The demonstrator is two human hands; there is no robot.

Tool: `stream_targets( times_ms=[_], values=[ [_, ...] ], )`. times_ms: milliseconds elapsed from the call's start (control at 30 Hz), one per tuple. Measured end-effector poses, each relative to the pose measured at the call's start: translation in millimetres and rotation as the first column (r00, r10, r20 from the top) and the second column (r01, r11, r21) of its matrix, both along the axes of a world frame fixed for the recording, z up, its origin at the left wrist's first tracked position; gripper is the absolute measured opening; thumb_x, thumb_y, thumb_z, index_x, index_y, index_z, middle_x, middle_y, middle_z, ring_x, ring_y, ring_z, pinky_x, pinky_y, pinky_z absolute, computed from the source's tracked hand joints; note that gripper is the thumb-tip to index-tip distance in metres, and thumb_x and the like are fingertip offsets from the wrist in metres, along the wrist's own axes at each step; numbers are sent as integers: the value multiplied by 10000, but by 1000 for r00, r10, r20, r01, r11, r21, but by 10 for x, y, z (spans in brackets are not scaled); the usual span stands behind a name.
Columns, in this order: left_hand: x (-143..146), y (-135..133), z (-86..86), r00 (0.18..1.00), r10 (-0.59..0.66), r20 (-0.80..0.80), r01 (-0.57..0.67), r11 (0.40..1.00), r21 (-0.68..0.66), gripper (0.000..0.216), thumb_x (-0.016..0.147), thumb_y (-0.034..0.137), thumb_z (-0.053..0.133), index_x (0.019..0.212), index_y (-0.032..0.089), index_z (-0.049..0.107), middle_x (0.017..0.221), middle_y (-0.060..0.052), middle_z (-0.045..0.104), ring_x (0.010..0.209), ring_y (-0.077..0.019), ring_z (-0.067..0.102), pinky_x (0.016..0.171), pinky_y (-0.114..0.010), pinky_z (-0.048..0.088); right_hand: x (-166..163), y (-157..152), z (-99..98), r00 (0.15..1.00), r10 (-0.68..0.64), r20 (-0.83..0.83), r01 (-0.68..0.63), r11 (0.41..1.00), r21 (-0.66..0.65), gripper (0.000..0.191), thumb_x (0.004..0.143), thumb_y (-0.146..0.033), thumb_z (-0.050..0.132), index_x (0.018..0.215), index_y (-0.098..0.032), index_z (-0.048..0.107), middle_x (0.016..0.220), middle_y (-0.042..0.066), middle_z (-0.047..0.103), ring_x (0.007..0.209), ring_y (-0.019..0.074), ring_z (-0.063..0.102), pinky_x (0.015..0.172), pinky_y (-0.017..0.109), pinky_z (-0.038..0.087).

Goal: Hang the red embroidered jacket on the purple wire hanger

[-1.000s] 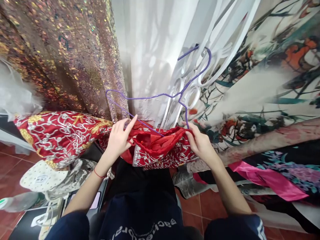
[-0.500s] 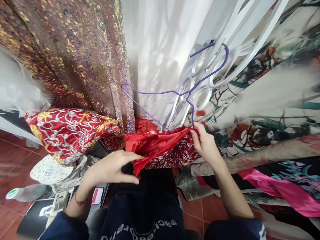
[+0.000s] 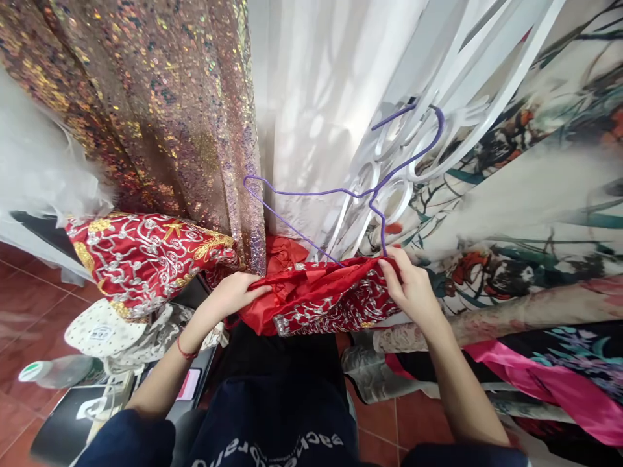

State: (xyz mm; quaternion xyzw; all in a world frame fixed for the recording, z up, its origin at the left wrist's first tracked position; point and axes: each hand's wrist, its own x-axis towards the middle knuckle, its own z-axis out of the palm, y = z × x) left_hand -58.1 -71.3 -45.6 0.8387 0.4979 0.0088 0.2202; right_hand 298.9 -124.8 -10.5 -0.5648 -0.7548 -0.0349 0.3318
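A red garment (image 3: 335, 310) with silver and gold embroidery and a plain red lining lies across my lap. Its embroidered sleeve-like part (image 3: 141, 256) spreads to the left. My right hand (image 3: 411, 285) is closed on the garment's right edge, beside one arm of a purple hanger (image 3: 321, 192). That arm's end goes down into the garment; the hanger's other arm sticks up free on the left, and its hook points up right. At the left, my left hand (image 3: 236, 292) pinches the red lining between thumb and fingers.
Gold sequined fabric (image 3: 195, 130) hangs at the left, a white curtain (image 3: 311, 78) behind. A white openwork frame (image 3: 511, 71) and floral fabric (image 3: 491, 259) stand right. Lower left are a white dotted cap (image 3: 100, 327), a plastic bottle (image 3: 58, 371) and a phone (image 3: 189, 384).
My left hand, open half a second ago, has moved up and left and closed on the lining. The garment opening looks stretched wider. My right hand keeps its hold.
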Motion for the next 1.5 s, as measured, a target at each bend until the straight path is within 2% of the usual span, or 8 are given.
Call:
stream_targets(
  times_ms=[200, 400, 567, 667, 967, 1133, 1300, 1500],
  values=[
    [-16, -365, 349, 891, 328, -315, -261, 936, 237, 395, 1050, 397, 322, 1118, 199, 657, 924, -125, 780, 854, -298, 755, 587, -285, 399, 5, 59, -42, 1000, -12, -19, 11, 1000, -18, 221, 1034, -354, 419, 1113, -221, 577, 818, 55, 721, 690, 212, 701, 647, 279, 510],
    [-77, 81, 777, 897, 433, -84, -370, 843, 391, 434, 1018, 467, 329, 1032, 197, 670, 902, -109, 758, 830, -284, 714, 634, -301, 412, 3, 30, -35, 996, 11, -84, -15, 999, -42, 229, 1023, -380, 448, 1082, -214, 594, 720, 20, 683, 593, 186, 665, 589, 265, 491],
    [-197, 927, 873, 967, 244, 78, -256, 934, 248, 368, 926, 434, 455, 818, 172, 689, 818, -78, 726, 761, -225, 644, 713, -300, 446, -17, 15, 4, 992, 52, -117, -50, 999, 17, 196, 1016, -357, 455, 1053, -225, 594, 748, 20, 701, 592, 177, 670, 601, 259, 506],
    [-267, 1261, 865, 931, 295, 215, -312, 949, 50, 271, 851, 371, 530, 785, 172, 702, 734, -41, 685, 691, -193, 597, 677, -288, 447, -19, 27, 14, 991, 78, -113, -77, 997, 17, 184, 1010, -344, 462, 1042, -228, 602, 804, 29, 726, 627, 179, 689, 630, 261, 519],
    [-502, 1490, 1038, 645, 495, 582, -477, 856, -200, 162, 710, 342, 651, 686, 182, 639, 614, -4, 564, 584, -135, 482, 609, -264, 413, -90, 1, -30, 994, 88, 65, -96, 985, 143, 154, 1018, -271, 471, 1090, -203, 590, 886, 60, 723, 755, 192, 682, 727, 292, 493],
    [-513, 1367, 1257, 779, 413, 471, -529, 837, 142, 207, 796, 324, 538, 673, 176, 611, 583, -7, 522, 584, -141, 454, 593, -265, 345, -156, -29, 12, 960, -37, 277, -48, 954, 294, 104, 1002, -241, 502, 1033, -196, 590, 806, 50, 679, 827, 222, 604, 905, 409, 415],
    [-222, 1043, 1222, 850, 506, 146, -475, 617, 628, 304, 903, 333, 440, 908, 169, 695, 826, -119, 703, 786, -255, 630, 667, -319, 378, -223, -53, 17, 971, -22, 239, -57, 946, 318, 80, 988, -217, 532, 1032, -177, 585, 767, 44, 628, 730, 200, 556, 735, 331, 444],
    [26, 928, 1087, 868, 495, -43, -312, 610, 728, 397, 953, 250, 329, 1005, 110, 698, 932, -206, 733, 931, -315, 690, 649, -329, 362, -280, -88, -5, 983, 41, 180, -94, 950, 296, 47, 989, -201, 538, 1012, -174, 569, 785, 56, 644, 700, 206, 551, 698, 319, 463]
  ],
)
